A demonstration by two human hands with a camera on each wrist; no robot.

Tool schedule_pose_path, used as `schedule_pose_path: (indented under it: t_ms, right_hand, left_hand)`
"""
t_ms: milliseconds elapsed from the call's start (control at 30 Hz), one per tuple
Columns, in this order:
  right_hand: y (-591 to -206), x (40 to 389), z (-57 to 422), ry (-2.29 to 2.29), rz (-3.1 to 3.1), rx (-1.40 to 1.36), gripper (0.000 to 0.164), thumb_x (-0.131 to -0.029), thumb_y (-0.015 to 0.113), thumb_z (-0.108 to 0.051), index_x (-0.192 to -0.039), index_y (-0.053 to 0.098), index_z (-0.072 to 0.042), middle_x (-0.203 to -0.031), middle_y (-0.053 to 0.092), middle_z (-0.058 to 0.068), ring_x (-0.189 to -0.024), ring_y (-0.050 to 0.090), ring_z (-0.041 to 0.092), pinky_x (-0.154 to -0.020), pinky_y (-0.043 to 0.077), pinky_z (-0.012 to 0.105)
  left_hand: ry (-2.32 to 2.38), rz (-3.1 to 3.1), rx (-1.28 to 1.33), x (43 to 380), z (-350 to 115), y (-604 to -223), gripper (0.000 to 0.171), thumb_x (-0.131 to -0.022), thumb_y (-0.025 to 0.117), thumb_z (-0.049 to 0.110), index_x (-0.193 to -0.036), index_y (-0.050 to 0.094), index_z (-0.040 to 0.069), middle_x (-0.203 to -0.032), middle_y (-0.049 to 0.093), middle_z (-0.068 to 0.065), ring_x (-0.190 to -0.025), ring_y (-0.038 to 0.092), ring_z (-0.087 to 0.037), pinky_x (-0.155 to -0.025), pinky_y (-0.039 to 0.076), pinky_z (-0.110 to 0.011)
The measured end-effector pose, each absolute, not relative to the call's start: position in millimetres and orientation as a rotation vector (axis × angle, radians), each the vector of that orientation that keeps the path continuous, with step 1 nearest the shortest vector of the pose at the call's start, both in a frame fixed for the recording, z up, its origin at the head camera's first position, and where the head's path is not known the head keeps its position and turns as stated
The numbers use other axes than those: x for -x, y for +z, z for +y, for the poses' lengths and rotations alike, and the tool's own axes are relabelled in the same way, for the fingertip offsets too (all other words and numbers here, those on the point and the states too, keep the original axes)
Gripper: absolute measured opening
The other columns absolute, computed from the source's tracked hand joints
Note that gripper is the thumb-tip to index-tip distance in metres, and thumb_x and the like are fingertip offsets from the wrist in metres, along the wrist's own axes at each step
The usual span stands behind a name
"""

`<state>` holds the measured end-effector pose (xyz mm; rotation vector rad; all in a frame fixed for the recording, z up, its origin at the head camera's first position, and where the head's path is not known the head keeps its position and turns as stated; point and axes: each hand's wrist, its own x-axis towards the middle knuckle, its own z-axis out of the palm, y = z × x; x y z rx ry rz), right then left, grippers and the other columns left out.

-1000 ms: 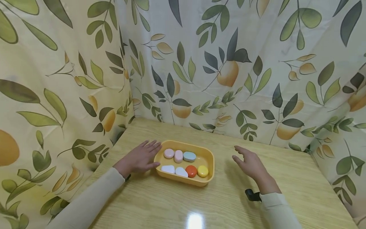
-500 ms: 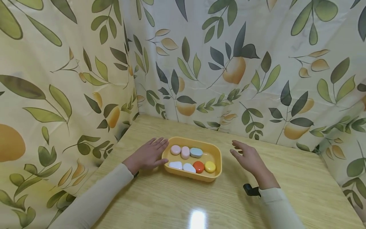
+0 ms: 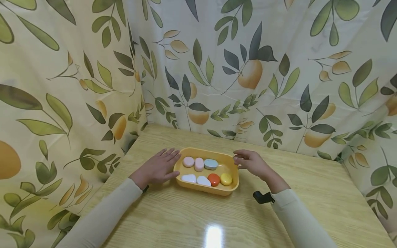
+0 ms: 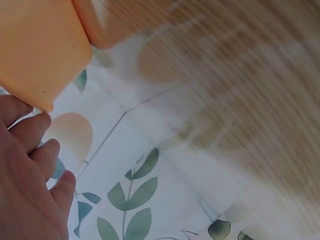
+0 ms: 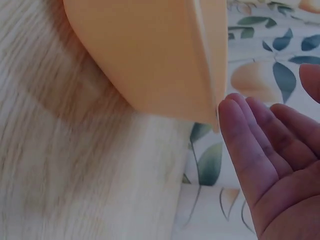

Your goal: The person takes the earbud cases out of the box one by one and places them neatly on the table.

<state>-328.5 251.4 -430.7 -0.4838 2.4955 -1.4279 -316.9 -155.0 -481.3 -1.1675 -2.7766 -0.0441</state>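
Note:
A yellow-orange tray (image 3: 203,189) with rounded corners sits on the table between both hands. In its back row lie a round pink piece (image 3: 188,162), an oval pink piece (image 3: 199,164) and a light blue oval piece (image 3: 211,164), all smooth and pebble-like. The front row has two white pieces (image 3: 189,178), a red piece (image 3: 213,179) and a yellow piece (image 3: 226,179). My left hand (image 3: 158,167) lies at the tray's left rim, its fingers extended. Fingertips of my right hand (image 3: 252,164) reach the right rim, fingers loosely bent; firm contact is unclear.
The tray rests on a light wood-grain table (image 3: 173,217). Curtains (image 3: 229,69) printed with leaves and fruit hang along the table's back and left side. A dark wrist mount (image 3: 262,197) sticks out below my right wrist.
My right hand has moved left, from apart from the tray to its right rim. My left hand stays at the left rim. The head view has shifted slightly.

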Motion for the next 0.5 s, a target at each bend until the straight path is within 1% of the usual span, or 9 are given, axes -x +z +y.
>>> schedule_pose_path:
  t_ms: [200,367,500]
  right_hand:
    - [-429,330,244,-1.405,2.403,0.465,0.052,-0.099,0.058,-0.019,-0.137,0.043,0.014,-0.129,0.052,0.031,-0.110,0.060,0.037,-0.086,0.054,0.038]
    - [-426,328,234,-1.399,2.360,0.481,0.050,-0.100,0.057,-0.016,-0.137,0.042,0.014,-0.131,0.050,0.033,-0.112,0.058,0.042,-0.087,0.054,0.043]
    - [-430,330,226,-1.387,2.343,0.455,0.050,-0.100,0.056,-0.016,-0.138,0.043,0.013,-0.130,0.051,0.032,-0.111,0.059,0.041,-0.085,0.054,0.042]
  left_hand:
    - [-0.034,-2.763,1.173,318,-153,-482,0.078,-0.101,0.022,0.060,-0.154,0.025,0.003,-0.158,0.025,-0.013,-0.146,0.017,-0.031,-0.117,0.010,-0.048]
    - [-0.038,-2.783,1.163,317,-153,-481,0.078,-0.101,0.023,0.061,-0.153,0.026,0.003,-0.158,0.024,-0.012,-0.146,0.015,-0.029,-0.117,0.010,-0.048]
    - [-0.034,-2.795,1.159,317,-153,-482,0.079,-0.100,0.022,0.062,-0.154,0.025,0.003,-0.158,0.023,-0.011,-0.147,0.014,-0.028,-0.117,0.009,-0.046]
